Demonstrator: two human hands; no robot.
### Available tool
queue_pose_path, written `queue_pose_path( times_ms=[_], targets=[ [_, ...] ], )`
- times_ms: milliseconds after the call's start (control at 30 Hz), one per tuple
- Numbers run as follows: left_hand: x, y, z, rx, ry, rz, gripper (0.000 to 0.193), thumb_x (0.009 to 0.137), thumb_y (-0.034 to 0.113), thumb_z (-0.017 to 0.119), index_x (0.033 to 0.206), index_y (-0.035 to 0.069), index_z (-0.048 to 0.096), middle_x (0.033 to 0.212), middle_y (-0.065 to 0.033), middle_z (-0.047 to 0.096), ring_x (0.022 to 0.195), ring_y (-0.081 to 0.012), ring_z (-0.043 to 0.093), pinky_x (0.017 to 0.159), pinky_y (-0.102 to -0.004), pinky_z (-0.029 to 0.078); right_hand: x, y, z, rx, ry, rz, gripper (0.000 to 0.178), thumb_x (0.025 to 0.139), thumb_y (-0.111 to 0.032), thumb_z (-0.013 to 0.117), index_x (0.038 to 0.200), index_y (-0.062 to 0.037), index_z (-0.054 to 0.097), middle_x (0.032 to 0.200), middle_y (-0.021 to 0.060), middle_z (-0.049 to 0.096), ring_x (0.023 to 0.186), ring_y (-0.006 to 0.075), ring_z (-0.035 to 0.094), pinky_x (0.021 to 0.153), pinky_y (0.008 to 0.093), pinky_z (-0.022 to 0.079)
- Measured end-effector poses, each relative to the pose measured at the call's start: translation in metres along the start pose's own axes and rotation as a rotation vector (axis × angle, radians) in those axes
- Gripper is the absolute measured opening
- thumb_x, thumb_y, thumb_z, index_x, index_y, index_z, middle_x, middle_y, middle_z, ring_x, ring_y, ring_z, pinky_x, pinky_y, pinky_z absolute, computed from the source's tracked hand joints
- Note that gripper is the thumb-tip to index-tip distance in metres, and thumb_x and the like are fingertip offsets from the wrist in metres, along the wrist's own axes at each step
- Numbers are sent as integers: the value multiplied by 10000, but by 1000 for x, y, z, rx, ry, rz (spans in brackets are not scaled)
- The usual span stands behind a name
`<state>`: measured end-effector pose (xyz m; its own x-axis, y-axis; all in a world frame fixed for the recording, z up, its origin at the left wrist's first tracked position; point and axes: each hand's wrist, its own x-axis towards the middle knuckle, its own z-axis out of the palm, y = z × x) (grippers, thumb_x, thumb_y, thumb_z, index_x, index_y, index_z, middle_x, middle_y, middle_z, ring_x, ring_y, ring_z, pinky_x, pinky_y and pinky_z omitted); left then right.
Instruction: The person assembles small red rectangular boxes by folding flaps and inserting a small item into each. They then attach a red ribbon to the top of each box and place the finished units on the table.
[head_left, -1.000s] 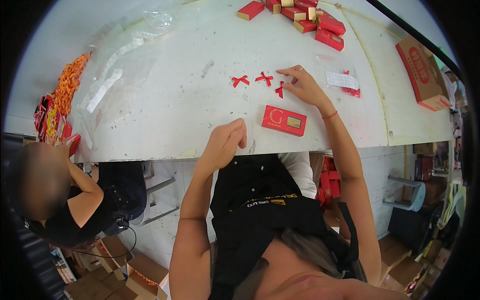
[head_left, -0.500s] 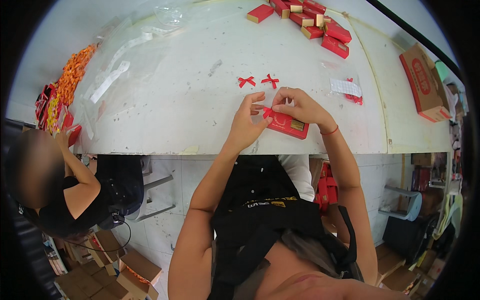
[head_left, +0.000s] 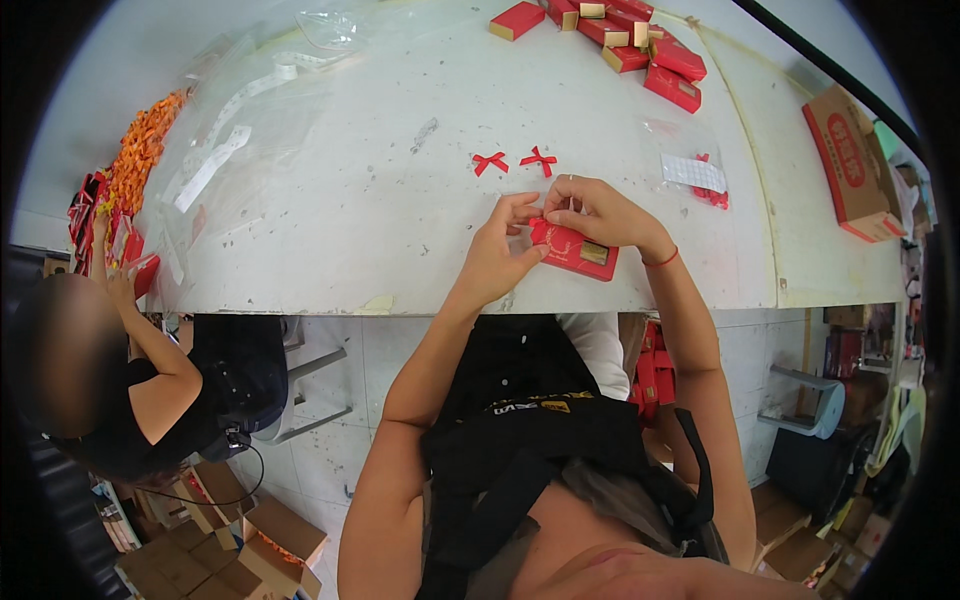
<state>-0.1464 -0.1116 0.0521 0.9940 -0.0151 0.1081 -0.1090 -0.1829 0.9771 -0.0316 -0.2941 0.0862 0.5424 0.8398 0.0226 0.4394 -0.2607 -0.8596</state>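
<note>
Head view: what's biggest?

– The pale tabletop (head_left: 350,220). A brown-and-red carton (head_left: 850,165) stands at its right; a pile of red boxes (head_left: 675,60) lies towards the far side.

– And the hands?

– The left hand (head_left: 498,250) has its thumb against a red gift box's (head_left: 578,252) left end, fingers bent; whether it grips, I cannot tell. The right hand (head_left: 600,212) pinches a mostly hidden bow (head_left: 538,222) at the far left corner.

– Where's that box?

– Flat, near the tabletop's front edge.

– Smallest?

– 2 loose red bows (head_left: 490,163), just beyond the hands.
</note>
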Motion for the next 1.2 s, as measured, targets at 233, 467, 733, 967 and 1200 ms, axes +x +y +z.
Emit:
queue_pose_path(
  times_ms=[233, 467, 733, 967, 1200],
  targets=[
    [1, 0, -1, -6, -3, -9, 596, 812, 88, 724, 1346, 40, 464, 1178, -126, 630, 1113, -206, 579, 956, -365, 439, 4, -3, -3, -101, -16, -42, 134, 862, -127, 665, 932, -21, 624, 842, 105, 632, 784, 226, 591, 710, 339, 477],
    [11, -1, 6, -119, 96, -67, 463, 858, 75, 698, 1275, 34, 502, 1005, -105, 697, 914, -150, 637, 821, -298, 487, 3, -9, -5, -64, 17, 6, 220, 817, -128, 714, 972, -24, 598, 895, 100, 633, 833, 225, 591, 756, 349, 485],
    [20, 0, 13, -5, 179, -67, 369, 833, -3, 673, 1168, 45, 524, 865, -83, 698, 765, -131, 647, 680, -268, 505, -55, -18, 24, -173, 215, -51, 552, 725, -196, 803, 1189, -52, 543, 1085, 142, 602, 989, 295, 589, 836, 384, 465],
    [47, 27, 15, 240, -301, -102, 447, 807, 225, 753, 1151, 60, 519, 829, -65, 683, 788, -192, 661, 725, -332, 519, -128, -33, 23, -366, 324, 148, 630, 677, -225, 822, 1234, -73, 570, 1106, 156, 601, 1022, 355, 565, 897, 409, 442],
    [237, 29, 107, 711, -194, 600, 322, 857, 163, 663, 1154, 61, 592, 1204, -85, 627, 1079, -294, 607, 887, -401, 492, -280, -70, -5, -100, 743, 317, 719, 681, -199, 856, 1314, -39, 557, 1220, 130, 600, 1187, 268, 546, 1017, 368, 408]
  ],
)
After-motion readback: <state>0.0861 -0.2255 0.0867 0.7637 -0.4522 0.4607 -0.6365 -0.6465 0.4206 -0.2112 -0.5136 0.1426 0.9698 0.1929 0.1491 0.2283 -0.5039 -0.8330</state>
